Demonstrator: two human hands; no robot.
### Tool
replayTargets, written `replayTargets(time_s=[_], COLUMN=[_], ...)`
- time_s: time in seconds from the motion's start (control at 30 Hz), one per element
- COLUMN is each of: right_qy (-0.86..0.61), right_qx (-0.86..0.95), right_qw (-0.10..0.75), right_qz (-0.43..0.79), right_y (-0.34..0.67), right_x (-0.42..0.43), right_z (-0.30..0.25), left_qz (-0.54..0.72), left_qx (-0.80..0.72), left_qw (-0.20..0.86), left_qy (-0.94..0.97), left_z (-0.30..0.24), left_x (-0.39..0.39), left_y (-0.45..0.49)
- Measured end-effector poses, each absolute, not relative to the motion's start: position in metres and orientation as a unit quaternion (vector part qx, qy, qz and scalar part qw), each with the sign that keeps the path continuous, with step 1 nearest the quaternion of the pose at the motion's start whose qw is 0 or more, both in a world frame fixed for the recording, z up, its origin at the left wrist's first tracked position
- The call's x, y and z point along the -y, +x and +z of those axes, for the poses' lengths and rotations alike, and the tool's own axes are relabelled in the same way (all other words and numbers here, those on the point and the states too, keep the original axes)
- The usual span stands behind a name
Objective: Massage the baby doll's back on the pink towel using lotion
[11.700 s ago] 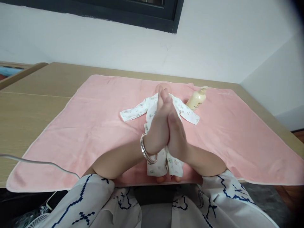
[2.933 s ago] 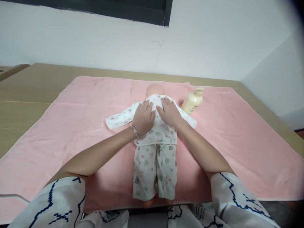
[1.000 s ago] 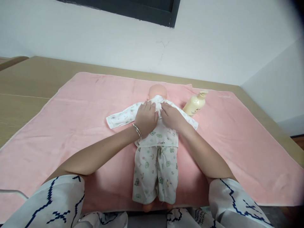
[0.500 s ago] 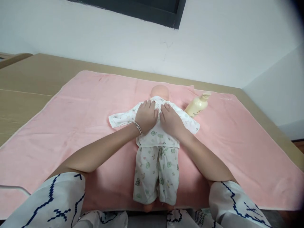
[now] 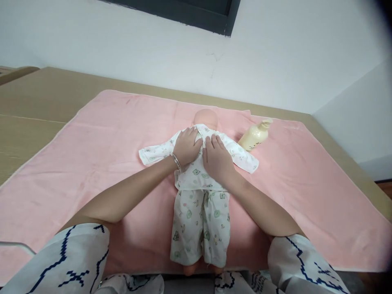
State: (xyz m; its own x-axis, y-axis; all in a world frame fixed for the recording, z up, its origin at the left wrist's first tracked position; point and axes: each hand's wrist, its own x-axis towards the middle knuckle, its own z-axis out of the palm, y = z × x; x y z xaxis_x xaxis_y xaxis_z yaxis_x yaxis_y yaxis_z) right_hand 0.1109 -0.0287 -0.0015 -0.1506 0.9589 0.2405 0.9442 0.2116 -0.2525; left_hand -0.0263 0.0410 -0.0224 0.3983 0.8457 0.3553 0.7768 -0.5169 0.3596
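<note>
Quietly posed at six o'clock, nearest the camera, a person in white sleeves [image 5: 61, 259] with dark blue stitched lines reaches both bare forearms forward over a pink cloth [image 5: 122, 134]. A pale cable [image 5: 16, 245] crosses the cloth's near edge toward eight o'clock. Between the forearms lies a doll [image 5: 199, 179], stretched lengthwise from six to twelve, its feet [image 5: 190, 270] at the cloth's near edge and its printed trousers [image 5: 200, 226] on the six o'clock side of the hands.

The right hand [image 5: 219, 158] rests open and flat, palm down on the doll's white printed top, fingers together and pointing toward eleven. Just apart from it, on its nine-to-ten o'clock side, the left hand [image 5: 187, 145] lies open too, palm down on the upper torso, thumb held away from the fingers, a silvery bracelet [image 5: 175, 161] at the wrist. Directly beneath both palms is the doll's torso; its arms spread toward nine and four, and its bald head [image 5: 206, 119] lies beyond the fingertips at twelve.

Near the right hand, at two o'clock, a cream pump bottle [image 5: 255, 136] sits beside the doll's sleeve. Farther off, bare tabletop [image 5: 33, 98] shows at ten, with a white wall [image 5: 153, 57] and a dark frame [image 5: 196, 16] at twelve.
</note>
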Motion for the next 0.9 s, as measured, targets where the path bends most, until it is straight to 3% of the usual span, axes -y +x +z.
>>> replayTargets(time_s=[0.47,0.7,0.9], right_qy=[-0.613,-0.614,-0.578], right_qx=[0.742,0.743,0.787], right_qw=[0.264,0.259,0.211], right_qz=[0.061,0.053,0.046], right_y=[0.147,0.147,0.156], right_x=[-0.008,-0.01,-0.014], right_z=[-0.016,-0.017,-0.01], left_qz=[0.365,0.365,0.369], left_qx=[-0.472,-0.472,-0.444], left_qw=[0.098,0.095,0.033], left_qy=[0.796,0.797,0.816], left_z=[-0.037,-0.036,-0.035], left_x=[-0.039,-0.04,-0.016], left_y=[-0.028,-0.028,-0.023])
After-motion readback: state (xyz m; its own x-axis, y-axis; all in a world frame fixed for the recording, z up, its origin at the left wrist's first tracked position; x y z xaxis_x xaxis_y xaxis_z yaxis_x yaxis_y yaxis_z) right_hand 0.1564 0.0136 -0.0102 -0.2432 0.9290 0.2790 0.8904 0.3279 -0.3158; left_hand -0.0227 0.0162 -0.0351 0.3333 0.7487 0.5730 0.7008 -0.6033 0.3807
